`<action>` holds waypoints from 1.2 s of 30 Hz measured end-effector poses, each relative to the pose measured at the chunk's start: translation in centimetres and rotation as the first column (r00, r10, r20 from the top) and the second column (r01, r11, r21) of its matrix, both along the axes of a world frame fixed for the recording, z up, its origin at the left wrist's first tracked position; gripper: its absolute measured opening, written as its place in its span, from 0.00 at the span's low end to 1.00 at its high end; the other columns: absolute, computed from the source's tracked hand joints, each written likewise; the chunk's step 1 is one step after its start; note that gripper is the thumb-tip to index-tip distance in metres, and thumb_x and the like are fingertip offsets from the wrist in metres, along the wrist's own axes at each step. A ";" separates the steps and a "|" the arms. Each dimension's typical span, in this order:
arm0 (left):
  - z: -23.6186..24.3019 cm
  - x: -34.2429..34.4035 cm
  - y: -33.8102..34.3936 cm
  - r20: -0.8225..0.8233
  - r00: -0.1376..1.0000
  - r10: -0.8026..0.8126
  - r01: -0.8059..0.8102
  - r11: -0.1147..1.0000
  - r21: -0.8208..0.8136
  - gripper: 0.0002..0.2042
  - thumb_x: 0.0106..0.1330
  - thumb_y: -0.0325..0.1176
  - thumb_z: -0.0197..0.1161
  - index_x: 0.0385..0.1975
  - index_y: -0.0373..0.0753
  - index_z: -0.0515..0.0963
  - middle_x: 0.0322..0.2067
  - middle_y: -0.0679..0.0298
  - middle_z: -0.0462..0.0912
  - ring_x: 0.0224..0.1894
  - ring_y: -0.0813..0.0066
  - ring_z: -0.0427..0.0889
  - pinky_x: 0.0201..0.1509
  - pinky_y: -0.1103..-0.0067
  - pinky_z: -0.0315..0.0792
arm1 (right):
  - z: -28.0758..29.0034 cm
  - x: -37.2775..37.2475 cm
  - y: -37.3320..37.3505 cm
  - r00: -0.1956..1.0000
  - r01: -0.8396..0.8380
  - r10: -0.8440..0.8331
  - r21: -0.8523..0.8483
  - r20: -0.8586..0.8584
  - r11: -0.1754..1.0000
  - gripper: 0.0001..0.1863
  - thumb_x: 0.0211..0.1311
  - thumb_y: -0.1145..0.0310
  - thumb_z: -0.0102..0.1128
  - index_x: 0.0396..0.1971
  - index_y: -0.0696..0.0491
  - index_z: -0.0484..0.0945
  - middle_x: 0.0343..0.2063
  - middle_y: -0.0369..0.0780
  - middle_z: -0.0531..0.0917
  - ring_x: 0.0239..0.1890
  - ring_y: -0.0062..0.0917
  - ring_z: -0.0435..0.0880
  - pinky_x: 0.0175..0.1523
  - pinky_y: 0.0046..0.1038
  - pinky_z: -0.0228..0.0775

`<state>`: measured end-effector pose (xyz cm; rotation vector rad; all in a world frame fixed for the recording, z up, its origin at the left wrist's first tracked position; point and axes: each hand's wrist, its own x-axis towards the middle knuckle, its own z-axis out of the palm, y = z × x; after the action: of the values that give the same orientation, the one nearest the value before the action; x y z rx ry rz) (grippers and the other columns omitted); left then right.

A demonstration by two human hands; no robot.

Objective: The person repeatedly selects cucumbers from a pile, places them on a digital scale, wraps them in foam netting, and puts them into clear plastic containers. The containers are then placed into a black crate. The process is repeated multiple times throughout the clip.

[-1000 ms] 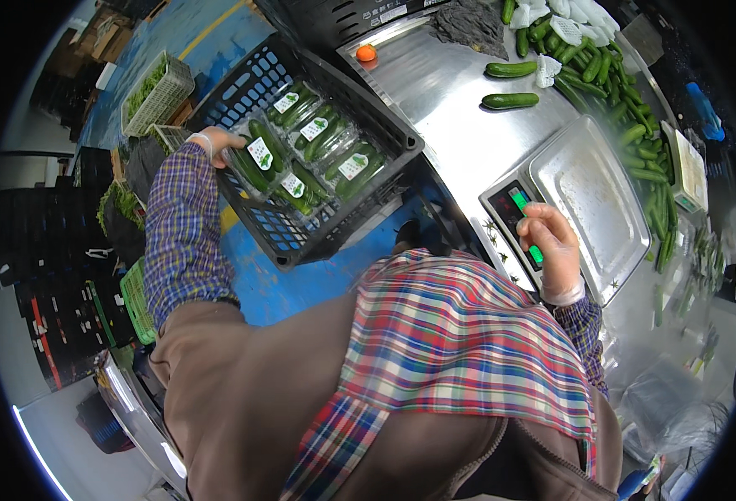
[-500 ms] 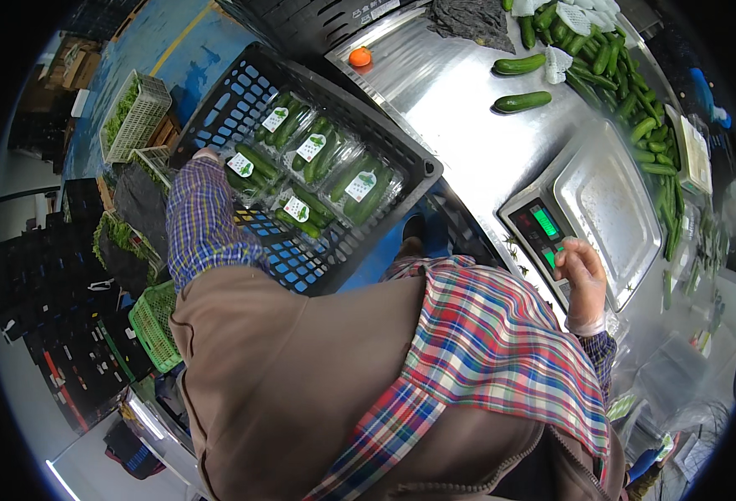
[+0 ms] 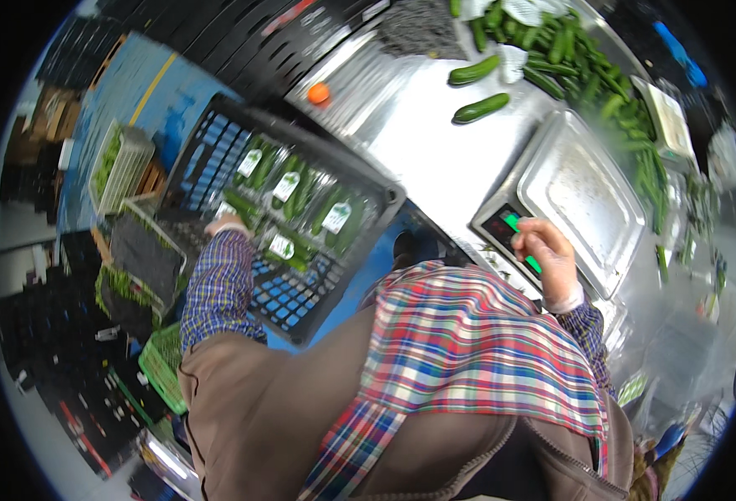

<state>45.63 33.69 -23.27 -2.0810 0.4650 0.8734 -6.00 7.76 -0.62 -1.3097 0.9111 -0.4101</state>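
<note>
My left hand (image 3: 229,224) reaches into a black plastic crate (image 3: 362,171), at a clear pack of cucumbers (image 3: 243,205) along the crate's left part. Its fingers are blurred, so whether they grip that pack cannot be told. Several more cucumber packs with white labels lie in the crate, such as one pack (image 3: 335,217) on the right. Curled up and holding nothing visible, my right hand (image 3: 549,257) hovers over the display of a weighing scale (image 3: 583,188). A thin clear glove covers this hand. The scale's metal pan carries nothing.
A pile of loose cucumbers (image 3: 564,46) lies at the far right of the steel table (image 3: 401,100). Two cucumbers lie apart from it, near a small orange fruit (image 3: 318,93). Crates of greens (image 3: 122,167) and a green basket (image 3: 161,367) stand to the left.
My left hand has moved from the crate's left rim inward over the packs. My right hand stays curled by the scale display. The whole view has shifted.
</note>
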 end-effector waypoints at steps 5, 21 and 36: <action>7.8 -2.6 -3.3 0.047 0.997 0.059 -0.046 0.970 -0.240 0.26 0.56 0.51 0.61 0.51 0.42 0.76 0.55 0.57 0.74 0.58 0.60 0.73 0.59 0.70 0.68 | 0.0 -2.3 -0.2 0.994 0.109 -0.110 0.038 0.027 0.993 0.11 0.66 0.76 0.47 0.46 0.58 0.74 0.31 0.36 0.78 0.33 0.18 0.74 0.42 0.21 0.69; 17.0 -24.8 -38.0 -0.052 0.731 -0.681 0.228 0.315 -0.921 0.19 0.60 0.45 0.61 0.45 0.38 0.78 0.41 0.53 0.81 0.44 0.57 0.80 0.49 0.70 0.73 | 1.9 -10.5 1.4 0.881 0.468 -0.471 -0.057 -0.050 0.882 0.10 0.66 0.77 0.46 0.44 0.60 0.74 0.31 0.37 0.78 0.32 0.18 0.74 0.41 0.20 0.69; 13.9 -30.3 -55.8 0.187 0.622 -0.761 0.016 -0.227 -0.974 0.11 0.63 0.36 0.55 0.39 0.41 0.80 0.37 0.53 0.82 0.42 0.54 0.80 0.47 0.67 0.73 | -0.1 -23.5 2.3 0.454 0.851 -0.870 -0.194 -0.196 0.488 0.10 0.65 0.74 0.49 0.43 0.58 0.75 0.28 0.35 0.78 0.28 0.15 0.74 0.36 0.17 0.68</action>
<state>15.38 -22.13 -9.39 -2.2992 2.8593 0.5550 -29.47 10.01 -0.75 -0.8539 1.8253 -1.0914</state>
